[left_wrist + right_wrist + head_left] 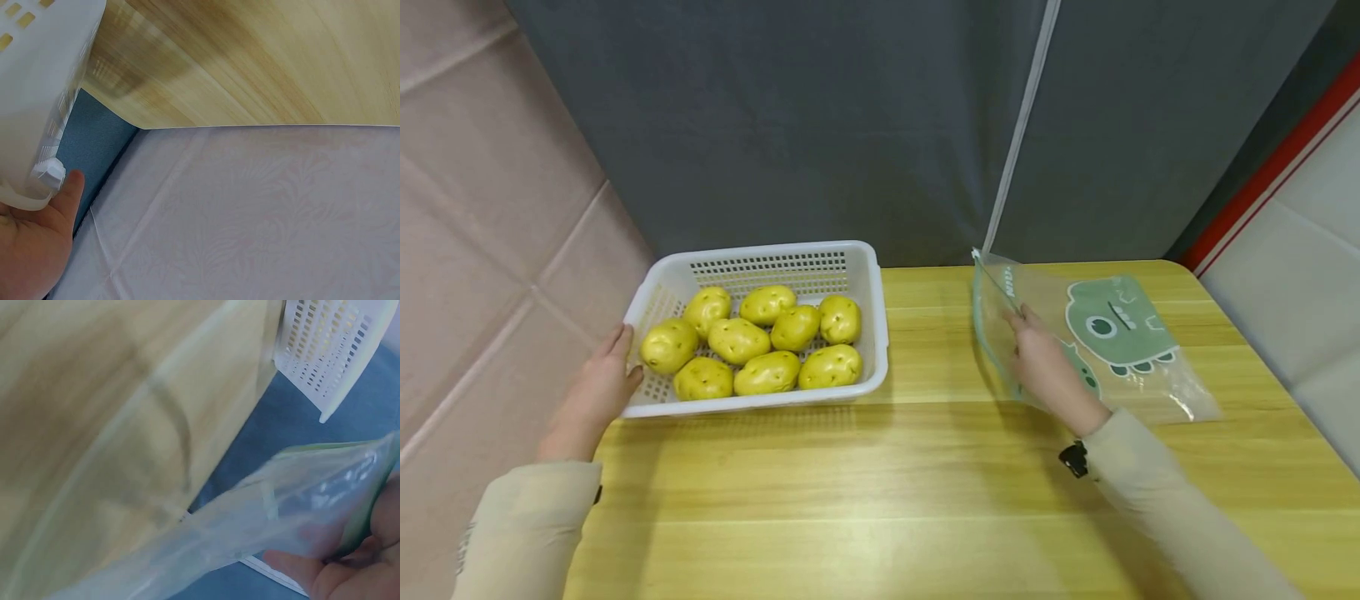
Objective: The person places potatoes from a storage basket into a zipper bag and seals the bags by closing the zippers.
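Note:
A white plastic basket (pixel 752 406) with perforated walls sits at the left of the table, and several yellow potatoes (pixel 739 341) lie inside it. My left hand (pixel 597 385) holds the basket's left end, the thumb towards its front corner; in the left wrist view that hand (pixel 34 250) is right at the rim. On the right, a clear zip bag (pixel 1157 392) with green dinosaur prints lies partly raised at its green-edged mouth. My right hand (pixel 1052 371) pinches the bag's mouth edge. The right wrist view shows the thumb and fingers of this hand (pixel 356 569) at the green edge.
The wooden table (pixel 820 500) ends at a dark grey curtain (pixel 820 125) behind the basket and bag. A pale cloth-like wall (pixel 497 208) stands close on the left. On the right is a white panel (pixel 1315 250) with a red strip.

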`<move>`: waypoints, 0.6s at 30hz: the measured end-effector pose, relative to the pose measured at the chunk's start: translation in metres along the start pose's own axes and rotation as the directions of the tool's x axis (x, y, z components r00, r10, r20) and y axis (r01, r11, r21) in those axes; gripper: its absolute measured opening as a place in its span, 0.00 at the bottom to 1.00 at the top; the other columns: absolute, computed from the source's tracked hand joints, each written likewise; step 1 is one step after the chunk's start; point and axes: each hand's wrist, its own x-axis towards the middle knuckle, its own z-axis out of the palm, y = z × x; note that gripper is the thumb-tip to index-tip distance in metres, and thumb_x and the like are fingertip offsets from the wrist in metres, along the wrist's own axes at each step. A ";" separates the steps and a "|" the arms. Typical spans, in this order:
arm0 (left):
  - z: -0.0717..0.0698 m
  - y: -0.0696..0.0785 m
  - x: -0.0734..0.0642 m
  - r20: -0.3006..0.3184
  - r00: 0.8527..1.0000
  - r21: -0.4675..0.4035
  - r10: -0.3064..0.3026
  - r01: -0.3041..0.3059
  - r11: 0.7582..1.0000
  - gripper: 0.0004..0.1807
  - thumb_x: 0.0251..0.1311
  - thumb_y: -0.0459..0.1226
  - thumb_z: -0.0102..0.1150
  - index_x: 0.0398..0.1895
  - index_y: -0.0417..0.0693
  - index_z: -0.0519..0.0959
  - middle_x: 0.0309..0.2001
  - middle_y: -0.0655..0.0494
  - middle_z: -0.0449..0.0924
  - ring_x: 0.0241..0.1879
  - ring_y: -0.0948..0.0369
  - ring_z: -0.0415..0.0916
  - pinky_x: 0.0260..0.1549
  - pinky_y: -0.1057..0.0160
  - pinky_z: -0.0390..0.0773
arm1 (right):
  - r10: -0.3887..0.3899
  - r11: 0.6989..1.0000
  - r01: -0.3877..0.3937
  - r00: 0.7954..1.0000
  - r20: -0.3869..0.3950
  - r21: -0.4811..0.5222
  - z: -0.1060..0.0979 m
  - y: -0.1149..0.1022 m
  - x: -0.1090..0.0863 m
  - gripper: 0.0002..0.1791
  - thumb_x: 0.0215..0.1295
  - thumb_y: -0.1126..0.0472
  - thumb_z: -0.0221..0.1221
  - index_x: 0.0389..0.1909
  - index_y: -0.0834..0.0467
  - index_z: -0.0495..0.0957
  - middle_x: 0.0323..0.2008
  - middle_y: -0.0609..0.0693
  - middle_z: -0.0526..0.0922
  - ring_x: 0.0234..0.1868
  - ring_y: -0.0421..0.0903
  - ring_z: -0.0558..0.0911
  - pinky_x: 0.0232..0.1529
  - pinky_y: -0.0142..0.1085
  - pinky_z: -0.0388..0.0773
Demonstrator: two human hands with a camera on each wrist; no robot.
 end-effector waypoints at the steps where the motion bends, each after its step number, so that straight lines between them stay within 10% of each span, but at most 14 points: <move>1: 0.000 0.000 0.000 0.001 1.000 -0.001 0.000 0.000 1.000 0.37 0.62 0.28 0.47 0.70 0.24 0.44 0.71 0.25 0.43 0.62 0.24 0.50 0.60 0.29 0.54 | -0.009 1.000 0.008 1.000 -0.012 -0.021 -0.001 0.000 -0.001 0.34 0.54 0.80 0.42 0.66 0.77 0.56 0.68 0.78 0.53 0.56 0.74 0.72 0.49 0.57 0.78; 9: -0.002 0.002 0.000 0.003 1.000 0.004 0.005 -0.005 1.000 0.37 0.63 0.29 0.45 0.70 0.25 0.44 0.71 0.26 0.42 0.62 0.24 0.50 0.60 0.29 0.54 | -0.048 0.996 0.036 0.988 -0.147 -0.082 -0.014 -0.007 -0.008 0.30 0.60 0.73 0.45 0.65 0.78 0.58 0.68 0.74 0.58 0.55 0.71 0.74 0.33 0.53 0.78; 18: -0.001 0.001 -0.001 -0.003 1.000 -0.005 0.007 -0.007 1.000 0.37 0.62 0.28 0.46 0.70 0.24 0.44 0.70 0.25 0.43 0.64 0.25 0.49 0.61 0.29 0.53 | -0.009 0.996 0.022 0.989 -0.145 0.085 -0.027 -0.014 -0.011 0.43 0.59 0.69 0.53 0.70 0.77 0.42 0.74 0.70 0.39 0.68 0.73 0.57 0.61 0.63 0.67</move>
